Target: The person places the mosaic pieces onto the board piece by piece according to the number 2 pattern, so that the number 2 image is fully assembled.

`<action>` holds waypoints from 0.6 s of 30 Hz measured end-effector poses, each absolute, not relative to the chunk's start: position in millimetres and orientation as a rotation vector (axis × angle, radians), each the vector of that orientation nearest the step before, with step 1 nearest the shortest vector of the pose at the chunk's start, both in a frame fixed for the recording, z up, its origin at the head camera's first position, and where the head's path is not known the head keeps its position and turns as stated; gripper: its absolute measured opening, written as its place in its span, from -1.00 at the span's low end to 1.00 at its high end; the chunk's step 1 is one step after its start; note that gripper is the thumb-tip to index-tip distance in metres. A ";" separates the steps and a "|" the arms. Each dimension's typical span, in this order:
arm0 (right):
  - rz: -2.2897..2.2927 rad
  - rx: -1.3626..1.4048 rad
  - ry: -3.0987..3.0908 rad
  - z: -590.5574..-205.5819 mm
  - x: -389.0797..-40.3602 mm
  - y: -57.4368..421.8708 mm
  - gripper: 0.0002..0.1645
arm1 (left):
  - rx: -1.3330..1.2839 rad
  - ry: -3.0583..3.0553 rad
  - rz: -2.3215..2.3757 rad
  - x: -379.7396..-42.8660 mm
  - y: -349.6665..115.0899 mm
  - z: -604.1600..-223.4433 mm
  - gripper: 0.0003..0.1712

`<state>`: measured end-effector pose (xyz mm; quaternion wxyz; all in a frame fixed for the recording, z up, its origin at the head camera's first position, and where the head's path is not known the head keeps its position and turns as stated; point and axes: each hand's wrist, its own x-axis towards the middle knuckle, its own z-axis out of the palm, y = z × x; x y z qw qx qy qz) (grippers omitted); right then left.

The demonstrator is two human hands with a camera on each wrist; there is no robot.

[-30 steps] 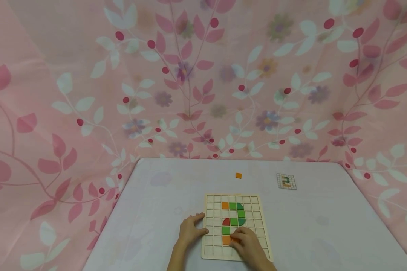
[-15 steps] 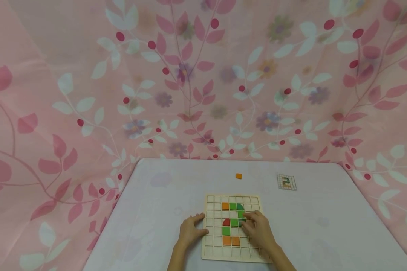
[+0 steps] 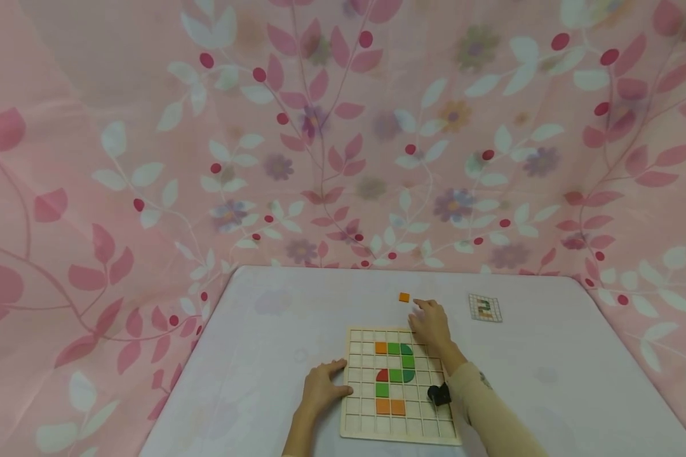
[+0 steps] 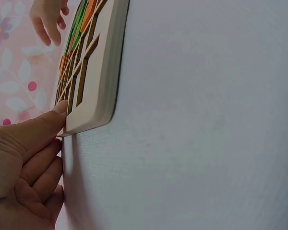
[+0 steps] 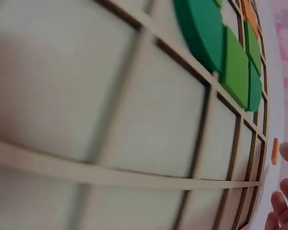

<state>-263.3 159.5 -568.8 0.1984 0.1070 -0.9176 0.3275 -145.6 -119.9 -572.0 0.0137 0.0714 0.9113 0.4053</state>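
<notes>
A square wooden grid board (image 3: 360,424) lies on the table, with orange, green, dark green and red tiles set in its cells in a curved figure. My left hand (image 3: 322,387) holds the board's left edge; in the left wrist view its thumb (image 4: 38,127) lies on the rim and the other fingers bend beside it. Past the board's far edge, my right hand (image 3: 432,324) reaches toward a loose orange tile (image 3: 404,297), index finger extended and nothing held. A slight gap separates fingertip and tile. The right wrist view shows this orange tile (image 5: 275,151) beside the fingers.
A small pattern card (image 3: 484,308) with a similar figure lies at the back right of the white table (image 3: 263,355). Behind the table hangs a pink flowered cloth (image 3: 343,139). A black wrist device (image 3: 439,395) sits by the right sleeve, over the board.
My right hand let go of an orange tile in the lower row, then moved away across the board to the loose orange tile. The left hand stays at the board's edge.
</notes>
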 end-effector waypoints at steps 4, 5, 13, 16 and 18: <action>0.826 0.268 -2.734 -564.8 -280.0 156.3 -0.52 | 0.220 2.828 1.266 -146.6 -119.8 -572.5 -0.30; 0.790 0.264 -2.786 -563.3 -283.1 155.1 -0.52 | 0.217 2.822 1.273 -146.7 -119.8 -573.1 -0.30; 0.617 0.395 -3.126 -547.0 -291.8 144.3 -0.47 | 0.202 2.833 1.258 -147.5 -120.2 -575.6 -0.28; 0.594 0.437 -3.199 -543.6 -293.5 141.5 -0.47 | 0.194 2.841 1.247 -147.8 -120.4 -574.8 -0.29; 0.569 0.454 -3.222 -543.4 -295.0 140.2 -0.47 | 0.189 2.841 1.245 -148.2 -120.4 -573.8 -0.29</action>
